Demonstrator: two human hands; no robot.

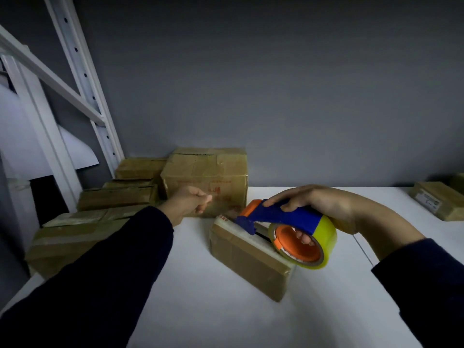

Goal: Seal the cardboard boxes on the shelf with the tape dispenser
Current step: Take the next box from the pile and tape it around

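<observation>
Tape dispenser (276,215) gripped by right hand (322,202), fingers (288,206) curled.

Dark navy long sleeves (105,267) on both arms; hands bare, no gloves.

Plain dark grey wall (276,84) at the back, pale curved sheet (17,136) at far left, dimly lit

You face a plain grey wall (276,84), dimly lit. White shelf board (200,310) below it; perforated white uprights (82,79) at your left.
</observation>
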